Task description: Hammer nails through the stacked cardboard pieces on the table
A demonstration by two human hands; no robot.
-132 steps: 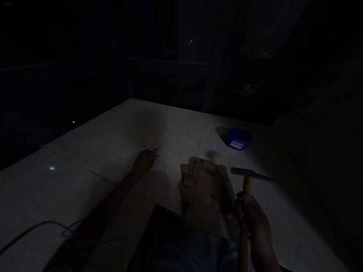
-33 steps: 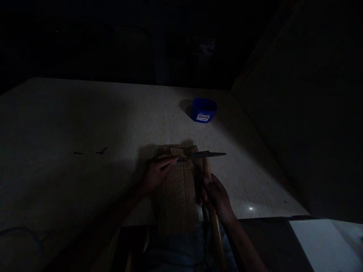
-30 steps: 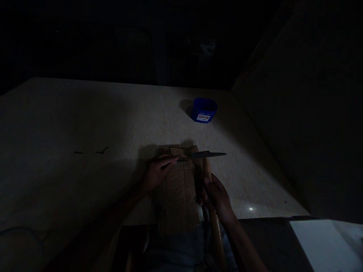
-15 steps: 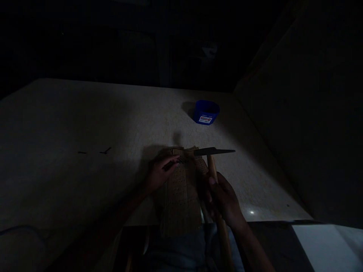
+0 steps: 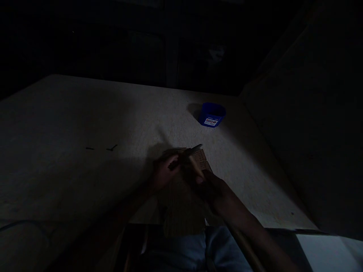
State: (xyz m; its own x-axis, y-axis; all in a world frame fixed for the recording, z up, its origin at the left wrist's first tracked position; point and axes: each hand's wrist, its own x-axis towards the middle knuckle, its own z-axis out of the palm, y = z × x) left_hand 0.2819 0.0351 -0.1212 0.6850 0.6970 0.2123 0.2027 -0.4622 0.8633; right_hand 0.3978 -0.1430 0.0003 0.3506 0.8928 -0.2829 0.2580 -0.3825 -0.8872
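My right hand (image 5: pixel 217 190) is wrapped round the wooden handle of a hammer (image 5: pixel 195 148), whose dark metal head is over the top part of a piece of cardboard (image 5: pixel 184 219). Rows of small holes mark the cardboard, which lies at the table's front edge and hangs over it towards my lap. At the cardboard's left side, my left hand (image 5: pixel 164 172) is closed with thumb and fingers pinched near the hammer head. What the pinch holds is too dark to make out, and the hammer hides part of that spot.
A blue plastic tub (image 5: pixel 212 115) with a white label stands further back on the pale table (image 5: pixel 136 113). Two small dark pieces (image 5: pixel 112 148) lie to the left. A dark wall (image 5: pixel 297 132) borders the right side, and a cable (image 5: pixel 22 223) curves at the lower left.
My right hand has swung the hammer left and down, from the cardboard's right side to beside my left hand. My left hand stays at the cardboard. The view has shifted slightly.
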